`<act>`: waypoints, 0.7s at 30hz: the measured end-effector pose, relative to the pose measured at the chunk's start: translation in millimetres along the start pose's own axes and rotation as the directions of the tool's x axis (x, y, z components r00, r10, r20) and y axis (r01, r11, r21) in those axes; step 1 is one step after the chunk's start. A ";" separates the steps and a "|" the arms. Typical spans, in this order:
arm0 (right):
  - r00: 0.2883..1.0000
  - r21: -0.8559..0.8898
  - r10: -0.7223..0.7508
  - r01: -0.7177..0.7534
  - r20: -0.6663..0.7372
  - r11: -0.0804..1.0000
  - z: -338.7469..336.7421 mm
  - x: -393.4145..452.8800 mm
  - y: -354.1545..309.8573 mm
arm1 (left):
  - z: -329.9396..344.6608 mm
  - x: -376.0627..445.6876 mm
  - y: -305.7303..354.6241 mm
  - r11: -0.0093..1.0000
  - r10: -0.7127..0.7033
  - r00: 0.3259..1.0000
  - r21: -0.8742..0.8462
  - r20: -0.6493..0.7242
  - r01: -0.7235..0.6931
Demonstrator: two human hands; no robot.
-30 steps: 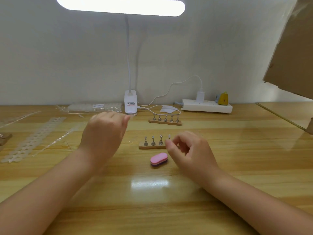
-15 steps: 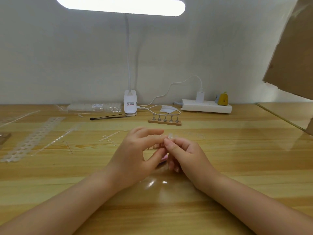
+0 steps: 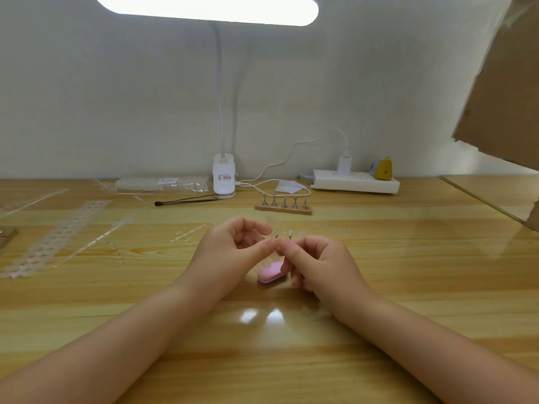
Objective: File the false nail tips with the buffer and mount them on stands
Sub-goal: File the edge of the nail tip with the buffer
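Note:
My left hand (image 3: 230, 252) and my right hand (image 3: 318, 263) meet fingertip to fingertip over the middle of the desk. Between them they pinch a small clear false nail tip, which the fingers almost entirely hide. Just below the fingertips the pink buffer (image 3: 271, 274) lies on the wood, partly covered by my right hand. Behind my fingers stands the near wooden nail stand; only two of its metal pegs (image 3: 283, 235) show. A second nail stand (image 3: 283, 209) with several pegs sits farther back.
A clip lamp base (image 3: 223, 182) with its cable, a white power strip (image 3: 354, 183) and a black-tipped stick (image 3: 186, 201) lie at the back. Clear plastic strips (image 3: 52, 243) and bagged nail tips (image 3: 162, 184) are at the left. Cardboard (image 3: 507, 91) hangs at the upper right.
My left hand came in from the back left and joined my right hand at the clear tip. Both hands then shifted slightly, and the pink buffer shows again.

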State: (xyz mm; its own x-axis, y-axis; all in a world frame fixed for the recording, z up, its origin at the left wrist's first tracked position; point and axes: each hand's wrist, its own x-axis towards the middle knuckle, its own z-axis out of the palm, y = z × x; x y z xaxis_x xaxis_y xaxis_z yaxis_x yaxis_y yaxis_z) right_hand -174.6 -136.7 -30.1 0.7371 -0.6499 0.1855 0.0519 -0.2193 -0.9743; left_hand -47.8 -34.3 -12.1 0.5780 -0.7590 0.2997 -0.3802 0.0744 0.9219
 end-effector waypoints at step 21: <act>0.992 0.178 0.048 -0.068 0.112 0.982 -4.7 2.8 -2.4 | -3.3 3.0 0.3 0.996 -0.083 0.989 0.025 0.120 0.080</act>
State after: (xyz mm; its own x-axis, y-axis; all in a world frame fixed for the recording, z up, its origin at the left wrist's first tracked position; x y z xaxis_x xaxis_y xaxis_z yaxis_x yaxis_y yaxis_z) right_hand -175.8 -141.5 -26.7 0.8097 -0.5739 0.1226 0.1206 -0.0417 -0.9918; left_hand -43.8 -34.4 -10.2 0.5170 -0.8345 0.1907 -0.3505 -0.0031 0.9366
